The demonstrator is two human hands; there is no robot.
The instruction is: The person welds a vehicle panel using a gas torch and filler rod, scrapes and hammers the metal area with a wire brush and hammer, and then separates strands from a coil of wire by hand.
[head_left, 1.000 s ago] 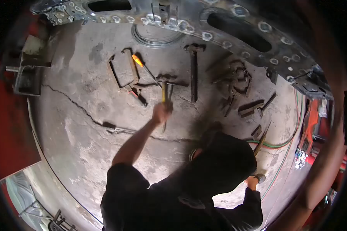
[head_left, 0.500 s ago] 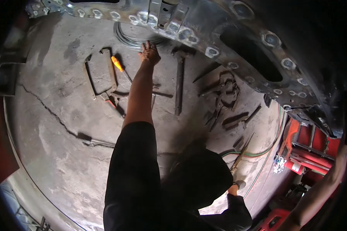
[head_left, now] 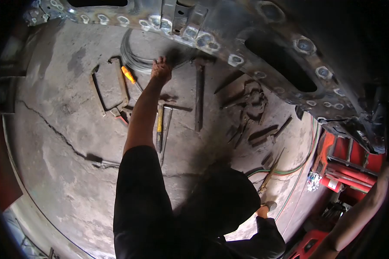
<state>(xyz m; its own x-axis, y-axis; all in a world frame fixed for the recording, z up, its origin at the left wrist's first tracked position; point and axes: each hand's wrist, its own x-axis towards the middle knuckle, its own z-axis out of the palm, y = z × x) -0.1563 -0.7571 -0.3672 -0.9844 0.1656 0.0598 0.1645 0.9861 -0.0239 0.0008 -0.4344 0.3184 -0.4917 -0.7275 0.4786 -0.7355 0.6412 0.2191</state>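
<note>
My left hand (head_left: 161, 71) reaches far forward over the floor and rests on a coil of thin metal wire (head_left: 136, 62), its fingers hooked over the near side. The far right part of the coil lies in shadow under a welded metal panel (head_left: 229, 47). An orange-handled screwdriver (head_left: 128, 75) lies just left of my left forearm. To the right of the hand is a long-handled hammer (head_left: 199, 97). At the right edge my right forearm (head_left: 361, 211) rises toward the panel's end. My right hand is lost in the dark there, so its fingers do not show.
A hacksaw-like frame (head_left: 123, 82), a yellow-handled hammer (head_left: 160, 125) and a T-shaped bar (head_left: 168, 134) lie on the cracked concrete floor (head_left: 60, 172). Pliers and clamps (head_left: 250, 103) are at right. Hoses (head_left: 285, 173) run near a red rack (head_left: 350, 159).
My left hand has drawn back toward me and slightly left, and the wire coil has slid the same way with it. The yellow-handled hammer has come into sight beside the forearm.
</note>
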